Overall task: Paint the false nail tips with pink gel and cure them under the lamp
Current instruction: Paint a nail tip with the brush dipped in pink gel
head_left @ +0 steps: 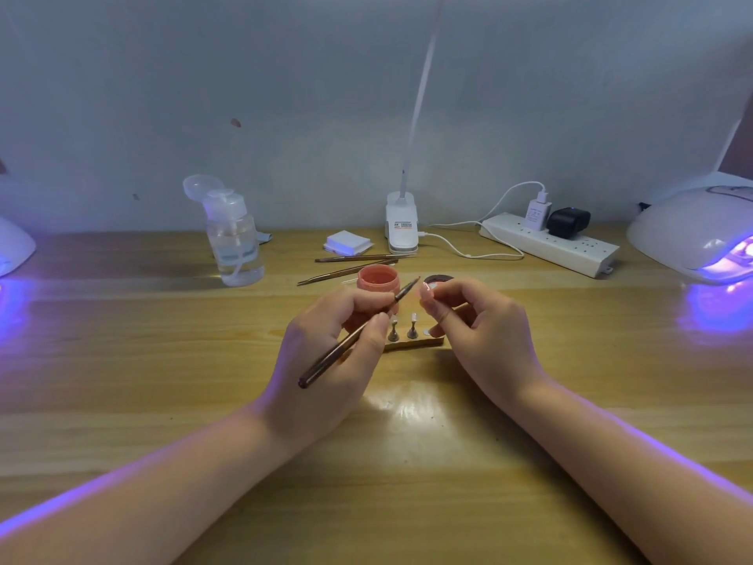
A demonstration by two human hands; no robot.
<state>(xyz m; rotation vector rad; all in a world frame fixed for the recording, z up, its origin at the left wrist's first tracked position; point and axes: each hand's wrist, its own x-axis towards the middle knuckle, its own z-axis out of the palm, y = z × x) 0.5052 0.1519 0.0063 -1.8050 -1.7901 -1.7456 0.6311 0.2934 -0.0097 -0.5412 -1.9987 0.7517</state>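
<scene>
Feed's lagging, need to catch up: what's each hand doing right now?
Left hand: fingers closed round a brush, tip aimed at the nail tip.
Right hand: fingers pinching a pink nail tip, held up above the wooden stand.

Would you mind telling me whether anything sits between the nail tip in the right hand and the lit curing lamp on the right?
Nothing visible does. The right hand pinches the nail tip above the wooden stand, and only bare table lies between it and the curing lamp. The power strip sits farther back, off that path.

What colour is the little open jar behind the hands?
Salmon pink jar, seen clearly in the head view.
</scene>
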